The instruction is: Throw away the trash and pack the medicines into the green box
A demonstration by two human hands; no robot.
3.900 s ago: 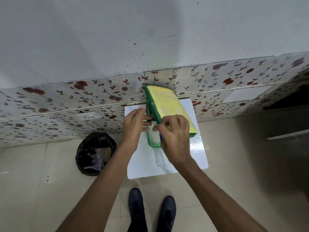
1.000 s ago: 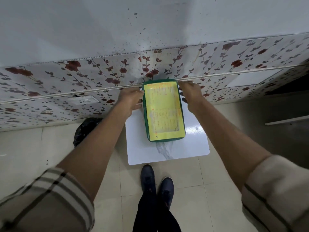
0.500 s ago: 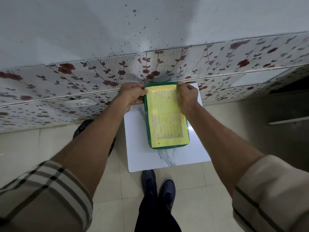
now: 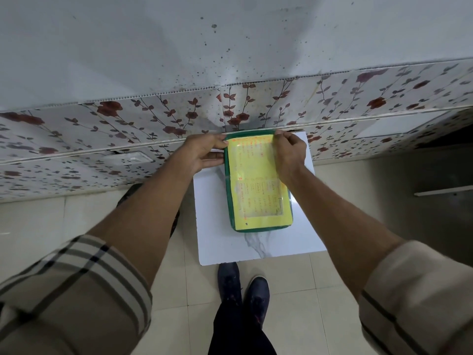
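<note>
Two bare hands are on the far end of the green box (image 4: 258,228), which lies flat on a small white table (image 4: 220,239) with grey marbling. The box is closed by a yellow lid (image 4: 256,180) carrying red print too blurred to read; a green rim shows around it. The box sits lengthwise away from the person, toward the right half of the tabletop, its far end close to the wall.

The left hand (image 4: 202,155) is at the far left corner of the box. Its thumb lies over the lid's edge and its fingers (image 4: 213,162) touch the left side wall, closed on that corner.

The right hand (image 4: 289,155) is on the far right corner. Its fingers curl over the lid's far edge and the palm covers part of the yellow surface, gripping or pressing the box; which of the two cannot be told.

Both forearms are bare, with striped beige sleeves (image 4: 76,290) pushed up near the elbows.

Beside the table on the left, a dark bin (image 4: 128,196) is mostly hidden behind the left forearm. No medicines or trash are in sight on the tabletop.

Behind the table stands a wall with red-flowered tiles (image 4: 115,124) below and speckled grey plaster above. Dark shoes (image 4: 243,288) stand on the pale tiled floor at the table's near edge.
</note>
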